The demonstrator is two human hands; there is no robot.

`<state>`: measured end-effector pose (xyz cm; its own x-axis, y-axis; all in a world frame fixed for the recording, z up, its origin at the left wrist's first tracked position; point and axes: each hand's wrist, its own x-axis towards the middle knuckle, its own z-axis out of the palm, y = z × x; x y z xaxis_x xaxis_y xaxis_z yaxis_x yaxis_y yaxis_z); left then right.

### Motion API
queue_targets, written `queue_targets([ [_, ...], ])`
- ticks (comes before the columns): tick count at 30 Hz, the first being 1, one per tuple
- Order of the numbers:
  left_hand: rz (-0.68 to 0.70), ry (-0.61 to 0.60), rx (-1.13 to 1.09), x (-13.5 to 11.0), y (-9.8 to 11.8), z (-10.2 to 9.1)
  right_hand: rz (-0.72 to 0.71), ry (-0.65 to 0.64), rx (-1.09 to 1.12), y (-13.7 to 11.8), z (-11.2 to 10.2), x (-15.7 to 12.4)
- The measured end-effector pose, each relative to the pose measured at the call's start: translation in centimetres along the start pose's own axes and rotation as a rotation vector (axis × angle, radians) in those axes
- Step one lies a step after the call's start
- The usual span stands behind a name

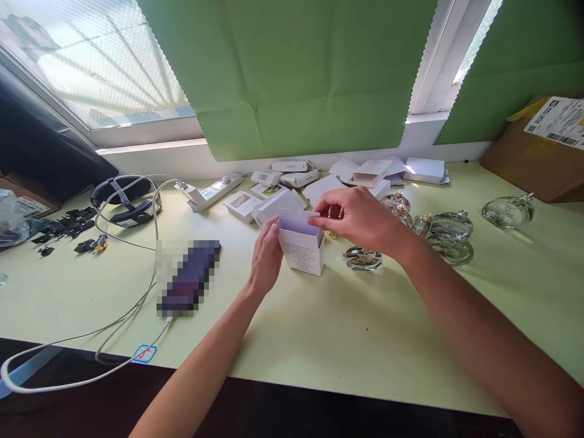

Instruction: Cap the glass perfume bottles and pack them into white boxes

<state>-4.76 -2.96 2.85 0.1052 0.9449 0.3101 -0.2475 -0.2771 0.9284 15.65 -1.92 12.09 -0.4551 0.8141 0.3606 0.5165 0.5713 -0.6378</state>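
A small white carton (301, 250) with printed text stands in front of me, its top open and its inside pale lilac. My left hand (267, 255) is wrapped round the carton's left side, thumb near the top edge. At the upper right edge, the fingers of my right hand (351, 216) pinch the carton's flap. Just right of the carton lies a clear glass bottle (362, 258) with a metallic top. Behind my right wrist are several more round glass bottles (451, 226), partly hidden by the arm.
Several flattened or closed white boxes (292, 176) lie along the wall. To the left are a pixelated phone (191, 277) on a white cable, a power strip (214, 191), a black headset (130, 201) and black scraps (66, 226). A brown cardboard box (538, 155) stands at the far right.
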Motion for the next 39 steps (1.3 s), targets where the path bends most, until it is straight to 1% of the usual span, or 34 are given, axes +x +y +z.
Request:
queue_targets([
  [6, -0.024, 0.039, -0.009, 0.0, 0.1, 0.3, 0.015, -0.01, -0.023, -0.3, 0.0, 0.0],
  [12, -0.042, 0.02, -0.007, 0.0, 0.1, 0.2, -0.034, -0.025, -0.038, -0.1, 0.3, -0.1],
  [20, -0.05, 0.023, 0.034, -0.1, -0.2, -0.1, 0.052, -0.041, -0.017, 0.4, 1.0, 0.1],
  [33, -0.052, 0.03, 0.043, -0.3, -0.3, 0.0, 0.111, -0.123, -0.025, 0.3, 0.7, 0.0],
  [39, -0.041, 0.019, 0.055, -0.3, -0.3, 0.2, 0.171, -0.118, -0.085, 0.3, 0.4, 0.0],
])
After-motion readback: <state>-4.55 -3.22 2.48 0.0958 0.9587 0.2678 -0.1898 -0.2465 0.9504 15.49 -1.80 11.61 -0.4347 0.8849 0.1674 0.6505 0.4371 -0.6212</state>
